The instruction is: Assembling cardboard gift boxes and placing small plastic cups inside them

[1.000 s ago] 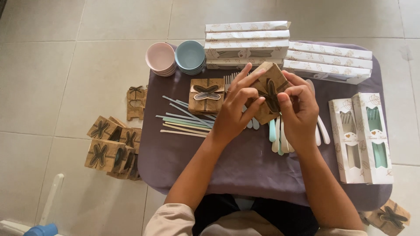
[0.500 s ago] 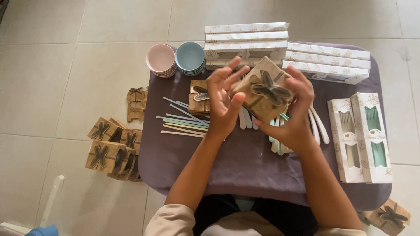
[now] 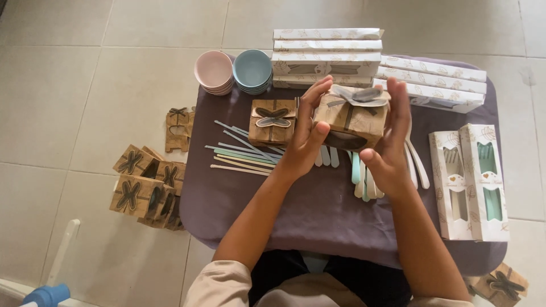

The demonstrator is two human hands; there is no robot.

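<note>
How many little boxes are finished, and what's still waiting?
Done: one closed brown box with a butterfly top sits on the table. In hand: the left hand and right hand hold another brown box between them. Waiting: flat brown boxes lie on the floor, and straws and spoons lie loose.

Pink bowls (image 3: 214, 71), blue bowls (image 3: 252, 69)

Sleeves: short, pale beige cloth, ending above the elbows, loosely folded at the hem.
Forearms: bare from the elbows down to the wrists.
Left hand (image 3: 304, 136): bare, no ring, watch or glove.
Right hand (image 3: 389, 148): bare, no ring, watch or glove.
Lower clothing: dark cloth at the lap.
</note>
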